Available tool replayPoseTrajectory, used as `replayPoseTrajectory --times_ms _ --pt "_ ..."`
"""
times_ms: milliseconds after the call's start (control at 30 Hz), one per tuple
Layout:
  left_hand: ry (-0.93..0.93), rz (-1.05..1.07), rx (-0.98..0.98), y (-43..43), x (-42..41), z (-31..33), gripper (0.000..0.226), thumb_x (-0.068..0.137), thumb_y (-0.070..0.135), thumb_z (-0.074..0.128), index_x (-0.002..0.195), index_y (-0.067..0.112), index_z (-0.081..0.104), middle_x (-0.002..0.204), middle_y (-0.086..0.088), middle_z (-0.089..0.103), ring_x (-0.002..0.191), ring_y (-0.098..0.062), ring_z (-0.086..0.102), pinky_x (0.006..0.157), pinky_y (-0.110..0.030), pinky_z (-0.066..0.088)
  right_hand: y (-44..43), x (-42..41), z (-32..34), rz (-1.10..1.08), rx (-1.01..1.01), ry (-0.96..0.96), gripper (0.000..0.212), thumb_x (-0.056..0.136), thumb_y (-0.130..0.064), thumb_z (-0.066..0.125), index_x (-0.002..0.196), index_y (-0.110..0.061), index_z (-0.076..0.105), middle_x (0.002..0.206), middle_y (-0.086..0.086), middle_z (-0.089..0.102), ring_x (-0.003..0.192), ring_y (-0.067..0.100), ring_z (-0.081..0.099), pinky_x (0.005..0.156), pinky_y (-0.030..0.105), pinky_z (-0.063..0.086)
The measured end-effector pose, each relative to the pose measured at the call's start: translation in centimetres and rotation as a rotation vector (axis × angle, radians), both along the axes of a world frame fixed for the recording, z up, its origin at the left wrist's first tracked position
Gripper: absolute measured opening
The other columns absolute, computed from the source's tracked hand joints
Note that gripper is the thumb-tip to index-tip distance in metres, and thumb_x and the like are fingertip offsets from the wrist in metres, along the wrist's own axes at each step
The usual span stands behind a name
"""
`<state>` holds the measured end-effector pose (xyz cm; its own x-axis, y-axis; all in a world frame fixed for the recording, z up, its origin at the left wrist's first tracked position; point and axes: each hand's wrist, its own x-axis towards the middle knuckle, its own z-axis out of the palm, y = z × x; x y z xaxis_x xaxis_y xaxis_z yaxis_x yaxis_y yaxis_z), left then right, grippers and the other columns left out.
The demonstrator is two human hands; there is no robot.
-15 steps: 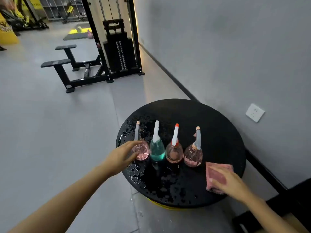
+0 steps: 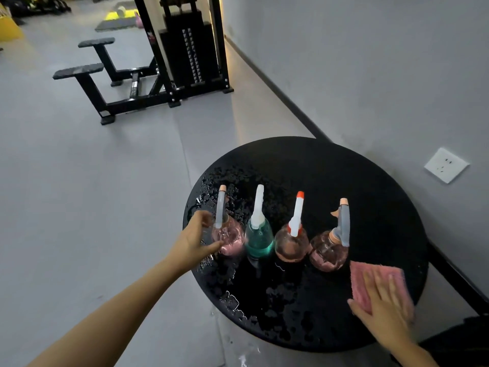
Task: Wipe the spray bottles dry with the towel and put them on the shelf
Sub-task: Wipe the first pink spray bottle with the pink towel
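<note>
**Gym corner: wet round table, four spray bottles, one towel**

Grey floor (image 2: 79, 181), running back to the far end of the room. Grey wall (image 2: 370, 62) along the right side, dark skirting at its foot.

Black weight machine (image 2: 190, 49) near the wall, well apart from the table, with two padded rests on its low frame.

Round black table (image 2: 330, 165) close to the wall; beaded with water on its left and near parts.

Left hand (image 2: 193, 241): reaches in from lower left, curved in an open C at the left flank of the leftmost bottle, thumb tip at its body. Blurred; grip or mere touch cannot be told.

Right hand (image 2: 383, 305): lies flat, fingers straight and spread, on the pink towel (image 2: 370, 276), which lies on the table's right near edge, just beside the fourth bottle.

Bottles, all upright in one row across the table's middle, left to right:
- pink bottle (image 2: 229, 238), pale sprayer, peach tip
- teal bottle (image 2: 259, 241), white sprayer
- orange bottle (image 2: 291, 246), white sprayer, red tip
- rose bottle (image 2: 328, 254), grey sprayer, peach tip

White socket (image 2: 446, 165) on the wall, right of the table.
</note>
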<state>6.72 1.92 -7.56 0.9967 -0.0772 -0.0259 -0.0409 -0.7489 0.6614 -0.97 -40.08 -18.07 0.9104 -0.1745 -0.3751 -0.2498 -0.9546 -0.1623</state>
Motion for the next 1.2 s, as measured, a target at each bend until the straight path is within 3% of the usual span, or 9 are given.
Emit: replayPoseTrajectory --times_ms 200,333,533,667,733,933,1067,1133,1200 --pt "0.247 -0.069 -0.215 0.8 2.6 -3.4 0.117 0.052 0.038 0.090 0.146 0.031 0.020 0.139 0.004 0.044 0.122 -0.021 0.054 0.099 -0.043 0.050 0.9 -0.7 -0.6 -0.022 0.217 -0.197 0.068 0.100 -0.021 0.043 0.144 -0.036 -0.007 0.154 -0.018 -0.014 0.144 0.013 -0.022 0.119 0.048 -0.009" --pt "0.263 -0.094 -0.237 0.8 3.6 -4.9 0.100 0.049 0.032 0.092 0.130 0.039 0.035 0.125 0.007 0.052 0.116 -0.023 0.057 0.096 -0.048 0.050 0.8 -0.7 -3.1 -0.049 0.180 -0.310 0.073 0.084 0.008 0.059 0.143 -0.015 0.022 0.156 0.003 0.024 0.145 0.023 0.006 0.120 0.034 -0.006" --pt "0.336 -0.127 -0.089 1.5 5.1 -6.1 0.097 0.038 0.050 0.089 0.118 0.061 0.034 0.127 0.003 0.051 0.110 -0.032 0.053 0.092 -0.053 0.049 0.3 -1.1 -5.0 0.008 0.148 -0.323 0.045 0.087 0.001 0.051 0.133 -0.001 0.053 0.147 0.011 0.041 0.147 0.018 0.016 0.120 0.025 -0.002" --pt "0.331 -0.122 -0.087 1.8 4.7 -5.8 0.088 0.041 0.051 0.090 0.116 0.053 0.044 0.113 0.007 0.062 0.107 -0.026 0.057 0.095 -0.050 0.048 1.2 -1.3 -3.2 0.082 0.206 -0.436 0.047 0.093 -0.024 0.032 0.114 -0.001 0.067 0.153 -0.024 0.029 0.144 -0.001 0.019 0.116 0.016 0.003" --pt "0.327 -0.097 -0.160 1.2 3.8 -4.6 0.087 0.044 0.042 0.093 0.119 0.042 0.049 0.110 0.006 0.066 0.104 -0.021 0.063 0.095 -0.045 0.051 2.4 -2.0 -1.8 -0.037 0.238 -0.526 0.039 0.091 -0.004 0.037 0.120 -0.006 0.064 0.147 -0.002 0.043 0.142 -0.006 0.013 0.115 0.016 0.010" --pt "0.386 -0.093 -0.486 0.0 -0.2 -0.7 0.080 0.053 0.014 0.091 0.123 0.022 0.054 0.112 -0.007 0.069 0.104 -0.018 0.067 0.095 -0.040 0.053 6.1 -3.2 5.1 -0.314 1.022 -0.284 0.042 0.098 0.008 0.029 0.118 -0.008 0.063 0.130 0.009 0.062 0.122 0.000 0.055 0.101 0.005 0.035" --pt "0.398 -0.092 -0.625 -1.1 -3.1 2.3 0.078 0.057 0.015 0.090 0.126 0.020 0.054 0.112 -0.009 0.069 0.104 -0.024 0.068 0.092 -0.040 0.054 8.1 -4.7 9.3 -0.605 1.485 -0.239 0.042 0.103 -0.014 0.034 0.105 -0.026 0.075 0.140 0.019 0.051 0.100 0.018 0.068 0.089 0.027 0.054" --pt "0.379 -0.101 -0.681 -1.8 -4.6 3.7 0.071 0.061 0.013 0.089 0.124 0.017 0.056 0.110 -0.010 0.070 0.102 -0.027 0.068 0.091 -0.037 0.054 9.4 -5.2 12.3 -0.752 1.589 -0.268 0.039 0.095 -0.036 0.054 0.130 -0.020 0.061 0.134 0.028 0.051 0.063 0.011 0.069 0.093 0.048 0.050" --pt "0.358 -0.087 -0.756 -2.8 -6.2 5.1 0.068 0.062 0.015 0.087 0.123 0.016 0.057 0.110 -0.014 0.069 0.103 -0.031 0.067 0.090 -0.037 0.054 10.5 -5.6 15.0 -0.816 1.732 -0.267 0.044 0.102 -0.026 0.040 0.144 -0.013 0.043 0.129 0.012 0.058 0.079 0.008 0.071 0.101 0.038 0.044"
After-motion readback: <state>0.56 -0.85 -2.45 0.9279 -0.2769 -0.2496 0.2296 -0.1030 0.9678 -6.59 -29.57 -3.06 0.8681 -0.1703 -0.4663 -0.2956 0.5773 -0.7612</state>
